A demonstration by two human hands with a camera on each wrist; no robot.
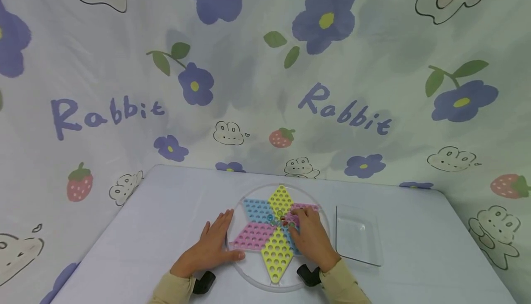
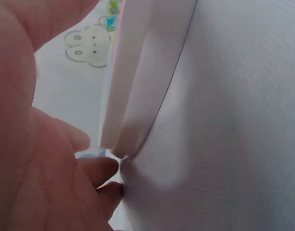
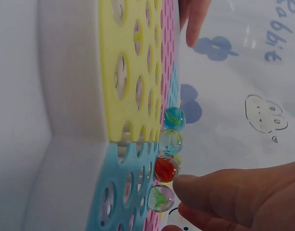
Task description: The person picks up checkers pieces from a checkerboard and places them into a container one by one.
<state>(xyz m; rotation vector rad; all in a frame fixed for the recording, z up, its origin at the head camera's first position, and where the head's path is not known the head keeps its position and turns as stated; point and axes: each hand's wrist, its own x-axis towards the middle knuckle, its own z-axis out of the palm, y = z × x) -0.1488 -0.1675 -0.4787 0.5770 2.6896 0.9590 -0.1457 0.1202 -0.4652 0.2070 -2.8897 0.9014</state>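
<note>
A Chinese checkers board (image 1: 277,255) with a yellow, blue and pink star lies on the table. Several glass marbles are clustered at its centre, among them a red marble (image 3: 166,169), a blue one (image 3: 174,118) and one with a green swirl (image 3: 161,198). My left hand (image 1: 213,241) lies along the board's left rim, fingers extended and thumb over the edge. Over the right half of the board is my right hand (image 1: 312,237). Its thumb tip (image 3: 186,187) is right at the red marble, apart from the index finger; other fingertips are partly hidden.
A clear, shallow plastic tray (image 1: 358,259) stands on the table to the right of the board. Behind the white table (image 1: 166,211) hangs a cloth backdrop (image 1: 249,78) printed with flowers, rabbits and strawberries. Dark wrist mounts (image 1: 309,275) sit near the sleeves.
</note>
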